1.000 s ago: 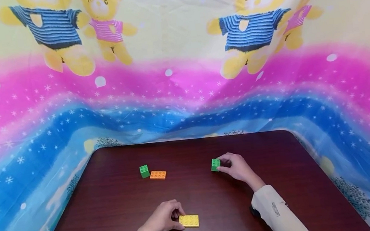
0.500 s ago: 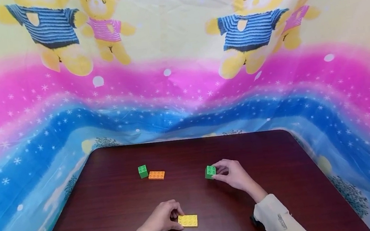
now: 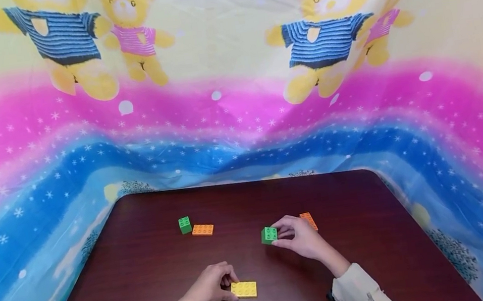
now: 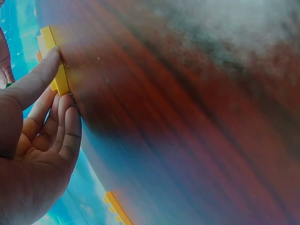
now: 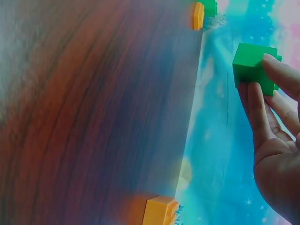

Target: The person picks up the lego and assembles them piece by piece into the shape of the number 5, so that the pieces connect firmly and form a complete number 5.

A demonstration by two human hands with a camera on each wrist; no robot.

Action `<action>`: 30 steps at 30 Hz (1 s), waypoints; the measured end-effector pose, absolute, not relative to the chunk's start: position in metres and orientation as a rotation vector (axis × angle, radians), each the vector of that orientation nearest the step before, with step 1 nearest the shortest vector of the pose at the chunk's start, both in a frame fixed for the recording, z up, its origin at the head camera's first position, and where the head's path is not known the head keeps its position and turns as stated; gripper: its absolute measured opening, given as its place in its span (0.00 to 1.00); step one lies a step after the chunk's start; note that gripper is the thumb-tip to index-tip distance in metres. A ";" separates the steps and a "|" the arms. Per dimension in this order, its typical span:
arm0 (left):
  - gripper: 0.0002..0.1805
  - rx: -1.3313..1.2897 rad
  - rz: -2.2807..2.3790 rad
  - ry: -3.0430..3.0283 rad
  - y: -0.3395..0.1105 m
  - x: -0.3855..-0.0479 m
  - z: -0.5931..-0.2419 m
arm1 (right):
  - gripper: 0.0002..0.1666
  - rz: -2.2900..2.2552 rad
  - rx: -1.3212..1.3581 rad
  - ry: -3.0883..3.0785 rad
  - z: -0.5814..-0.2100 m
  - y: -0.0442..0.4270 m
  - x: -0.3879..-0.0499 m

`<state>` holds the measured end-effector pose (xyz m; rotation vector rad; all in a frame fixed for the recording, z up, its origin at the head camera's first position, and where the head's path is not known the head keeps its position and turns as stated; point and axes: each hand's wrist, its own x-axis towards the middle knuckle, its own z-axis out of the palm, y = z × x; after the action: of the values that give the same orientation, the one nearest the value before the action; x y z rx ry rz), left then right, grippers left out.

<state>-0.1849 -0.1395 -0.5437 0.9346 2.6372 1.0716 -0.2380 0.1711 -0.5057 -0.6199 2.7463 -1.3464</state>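
Note:
My left hand pinches the left end of a flat yellow building brick, which lies on the table near its front. In the left wrist view the thumb presses one side of that yellow brick, with the fingers at its end. My right hand holds a green building brick between thumb and fingers, raised above the table; its studs face up and toward me in the head view. The right wrist view shows the green brick pinched at the fingertips.
At the back left, another green brick stands beside a flat orange brick. A second orange brick lies just behind my right hand, partly covered by it. A patterned cloth hangs behind the dark wooden table.
My right hand has brought the green brick left and toward me, lifting it from the table. The orange brick behind that hand has come into view. The left hand keeps its hold.

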 end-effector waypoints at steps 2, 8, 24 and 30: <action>0.17 0.931 1.072 2.636 -0.139 -0.184 -0.543 | 0.20 -1.346 -0.627 2.735 -0.505 0.169 -0.235; 0.17 0.923 1.068 2.638 -0.138 -0.183 -0.544 | 0.20 -1.344 -0.664 2.688 -0.503 0.165 -0.224; 0.16 0.933 1.066 2.632 -0.140 -0.184 -0.545 | 0.21 -1.384 -0.687 2.560 -0.501 0.157 -0.202; 0.16 0.946 1.062 2.641 -0.140 -0.184 -0.542 | 0.21 -1.361 -0.733 2.528 -0.502 0.152 -0.197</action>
<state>-0.1845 -0.1400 -0.5420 0.9457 2.6413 1.0625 -0.1965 0.1515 -0.5021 -0.7329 2.5285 -1.3611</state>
